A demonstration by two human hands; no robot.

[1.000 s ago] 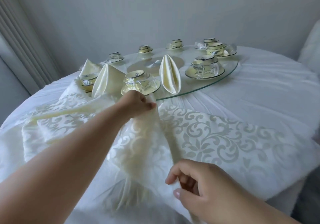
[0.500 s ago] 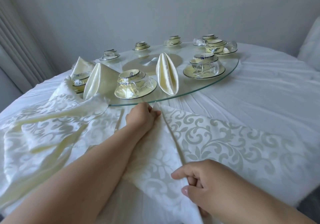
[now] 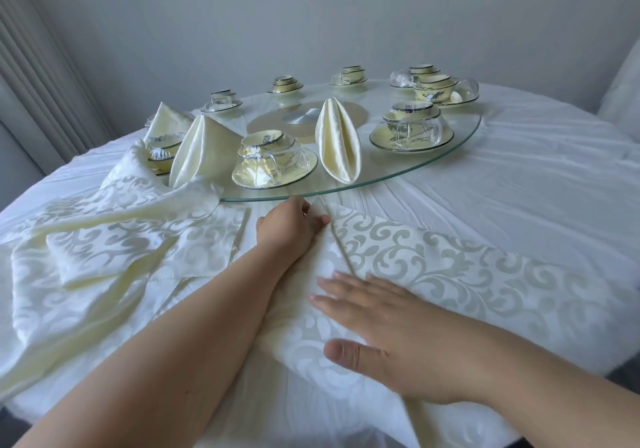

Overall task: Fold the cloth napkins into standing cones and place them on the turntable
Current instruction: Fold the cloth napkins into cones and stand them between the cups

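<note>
Left hand [image 3: 289,226] pinches napkin [image 3: 346,295] corner; right hand [image 3: 388,340] flat, pressing napkin.

Clothed table [image 3: 519,205]: turntable [image 3: 433,167], napkins [image 3: 450,267]

No readable text, label, number or sign on anything in view.

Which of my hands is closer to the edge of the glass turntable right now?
Left. The left hand holds the napkin corner just below the glass turntable rim, nearly touching it. The right hand lies flat on the napkin, well back toward you.
</note>
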